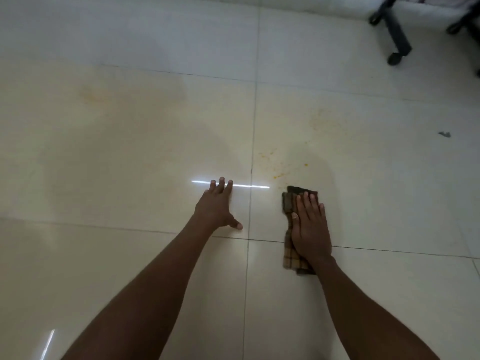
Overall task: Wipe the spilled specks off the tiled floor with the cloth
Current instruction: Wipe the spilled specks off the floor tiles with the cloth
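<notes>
Glossy tiled floor (pixel 130 152), yellow specks (pixel 278 175), checked cloth (pixel 291 258)

Both bare forearms are stretched forward and down, wrists straightened. The left hand (pixel 217 207) is laid flat, palm down, its fingers (pixel 221 185) extended close together and pointing ahead, the thumb splayed out towards the right hand. Nothing is gripped by it; weight looks to be borne on the palm. The right hand (pixel 310 227) is pressed flat too, palm down, fingers (pixel 309 201) held straight and side by side, thumb tucked along the inner edge. It is spread open rather than curled. The two hands are kept well apart, the right one set slightly nearer the body than the left.
</notes>
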